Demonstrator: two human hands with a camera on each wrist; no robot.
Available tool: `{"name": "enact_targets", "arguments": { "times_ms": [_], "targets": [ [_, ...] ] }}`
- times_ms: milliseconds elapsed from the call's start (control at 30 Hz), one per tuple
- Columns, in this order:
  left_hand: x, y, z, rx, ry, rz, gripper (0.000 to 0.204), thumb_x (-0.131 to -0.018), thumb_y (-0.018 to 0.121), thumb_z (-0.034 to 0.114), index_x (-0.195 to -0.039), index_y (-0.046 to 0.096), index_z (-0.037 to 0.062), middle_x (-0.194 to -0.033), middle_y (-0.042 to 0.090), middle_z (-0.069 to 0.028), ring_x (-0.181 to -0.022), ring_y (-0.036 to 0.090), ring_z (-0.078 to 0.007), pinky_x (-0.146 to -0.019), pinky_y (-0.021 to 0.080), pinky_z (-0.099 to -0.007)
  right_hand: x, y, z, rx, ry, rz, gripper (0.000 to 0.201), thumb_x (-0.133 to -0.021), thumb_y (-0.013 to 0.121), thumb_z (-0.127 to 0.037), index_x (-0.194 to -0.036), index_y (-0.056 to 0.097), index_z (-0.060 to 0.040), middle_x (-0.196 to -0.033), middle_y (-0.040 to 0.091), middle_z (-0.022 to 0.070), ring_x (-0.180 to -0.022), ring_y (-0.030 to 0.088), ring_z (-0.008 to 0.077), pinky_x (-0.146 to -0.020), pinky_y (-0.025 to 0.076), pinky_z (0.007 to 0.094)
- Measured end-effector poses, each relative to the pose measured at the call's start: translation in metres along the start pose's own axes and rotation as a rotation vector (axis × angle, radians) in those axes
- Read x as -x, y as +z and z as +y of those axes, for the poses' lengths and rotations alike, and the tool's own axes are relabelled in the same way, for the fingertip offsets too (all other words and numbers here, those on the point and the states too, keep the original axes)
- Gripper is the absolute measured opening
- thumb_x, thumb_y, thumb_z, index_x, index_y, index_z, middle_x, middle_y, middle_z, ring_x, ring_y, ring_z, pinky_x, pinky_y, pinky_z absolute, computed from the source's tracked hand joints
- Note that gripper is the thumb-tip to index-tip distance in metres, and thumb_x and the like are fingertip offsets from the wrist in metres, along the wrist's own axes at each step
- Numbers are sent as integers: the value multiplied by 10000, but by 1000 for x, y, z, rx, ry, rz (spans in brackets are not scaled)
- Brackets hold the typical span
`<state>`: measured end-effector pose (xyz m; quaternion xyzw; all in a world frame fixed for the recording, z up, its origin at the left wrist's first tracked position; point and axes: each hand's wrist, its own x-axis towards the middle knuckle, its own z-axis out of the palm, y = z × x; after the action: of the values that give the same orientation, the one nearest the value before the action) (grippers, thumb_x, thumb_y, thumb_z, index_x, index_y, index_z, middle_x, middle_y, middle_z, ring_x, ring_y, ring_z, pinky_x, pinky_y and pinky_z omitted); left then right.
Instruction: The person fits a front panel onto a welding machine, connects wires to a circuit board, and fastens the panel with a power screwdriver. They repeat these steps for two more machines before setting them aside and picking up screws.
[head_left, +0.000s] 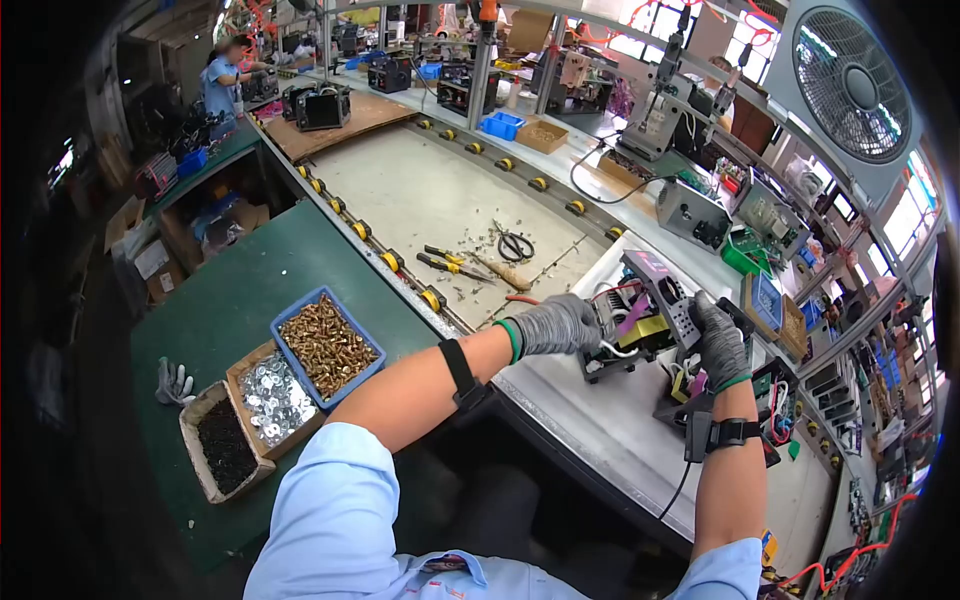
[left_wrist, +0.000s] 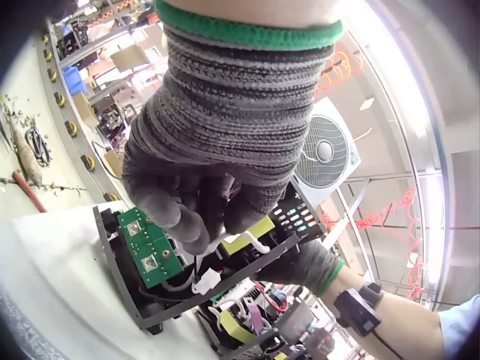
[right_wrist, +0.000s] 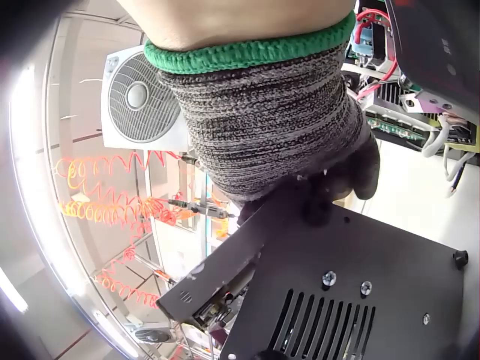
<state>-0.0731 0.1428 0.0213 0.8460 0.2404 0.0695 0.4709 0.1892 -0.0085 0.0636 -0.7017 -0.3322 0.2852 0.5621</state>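
Note:
Both hands wear grey knit gloves with green cuffs and work at an open black metal housing (right_wrist: 405,270) with electronics inside. My left hand (head_left: 555,325) reaches over its open side, fingers curled down, and pinches a thin wire with a white connector (left_wrist: 207,282) on it. Beside those fingertips is a green circuit board (left_wrist: 154,259). My right hand (head_left: 720,345) grips the housing's upper edge, fingers partly hidden behind the metal. The housing's slotted panel (head_left: 675,315) is tilted up between the hands in the head view. It overlaps the white work surface (head_left: 590,425).
Another open unit (left_wrist: 247,319) stands close by the housing. To the left are a blue bin of brass-coloured screws (head_left: 328,345), a box of washers (head_left: 278,398) and a box of small black parts (head_left: 228,448). Pliers (head_left: 450,262) and scissors (head_left: 514,245) lie beyond the roller rail.

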Motion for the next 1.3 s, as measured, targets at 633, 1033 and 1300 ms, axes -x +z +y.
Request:
{"name": "enact_targets", "arguments": {
  "times_ms": [633, 1033, 1300],
  "targets": [
    [-77, -23, 2, 52, 209, -69, 416, -848, 761, 299, -1169, 698, 42, -976, 742, -99, -895, 673, -152, -858, 535, -311, 19, 29, 26, -18, -340, 146, 444, -1031, 483, -398, -1129, 703, -25, -984, 667, 47, -878, 587, 123, -828, 471, 293],
    [-47, -34, 30, 92, 189, -103, 369, -782, 796, 139, -1122, 710, 25, -936, 738, -63, -874, 671, -131, -853, 543, -293, 24, 31, 22, -90, -299, 123, 480, -1018, 507, -438, -1128, 701, -12, -986, 681, 64, -905, 600, 141, -847, 477, 307],
    [-33, 3, 14, 264, 102, 235, 411, -802, 791, 211, -1136, 713, -14, -964, 751, -135, -901, 694, -143, -824, 556, -310, 14, 30, 35, -147, -303, 150, 486, -1011, 516, -437, -1130, 701, -4, -993, 690, 69, -912, 609, 147, -857, 471, 309]
  ]
}}
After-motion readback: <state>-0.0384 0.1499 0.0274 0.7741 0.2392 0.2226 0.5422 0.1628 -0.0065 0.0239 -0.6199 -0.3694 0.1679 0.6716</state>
